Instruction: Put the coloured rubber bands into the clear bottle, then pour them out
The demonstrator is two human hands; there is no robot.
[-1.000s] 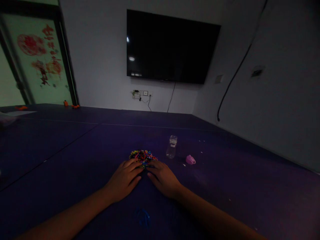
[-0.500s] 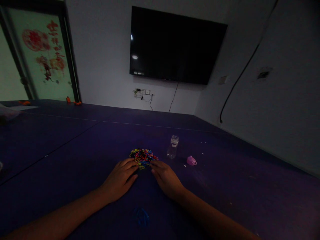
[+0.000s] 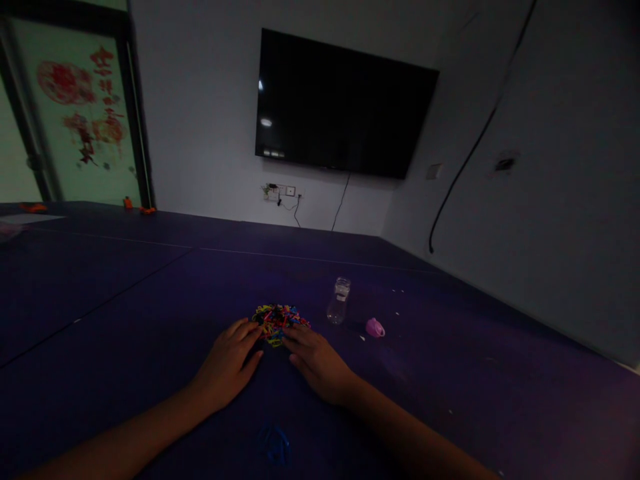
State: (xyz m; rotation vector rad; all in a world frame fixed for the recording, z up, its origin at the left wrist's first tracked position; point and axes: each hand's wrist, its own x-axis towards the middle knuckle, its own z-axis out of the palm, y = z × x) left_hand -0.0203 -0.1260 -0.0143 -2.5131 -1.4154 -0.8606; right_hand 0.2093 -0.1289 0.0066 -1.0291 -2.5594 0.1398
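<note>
A heap of small multicoloured elastic bands [image 3: 276, 319] lies on the dark purple tabletop [image 3: 400, 393]. My left hand [image 3: 229, 360] rests at the heap's left edge, palm down, fingers stretched out and thumb apart. From the other side my right hand [image 3: 320, 363] lies with its fingertips over the heap's right front part, also open. Closer to me, between my forearms, sits a small separate bunch of blue bands [image 3: 276, 445]. Behind my right hand stands a clear plastic bottle [image 3: 339, 303] without a lid, and a pink cap with a loop [image 3: 375, 327] lies to its right.
White scraps [image 3: 363, 338] dot the surface near the cap. A seam [image 3: 125, 290] crosses the tabletop on the left. Orange objects [image 3: 128, 203] sit at the far left edge by a glass door. A large television [image 3: 345, 103] hangs on the wall, with sockets and cables below.
The view has shifted slightly, so everything sits a little further left and lower. My right fingertips reach further left over the heap, and the hands are slightly closer together.
</note>
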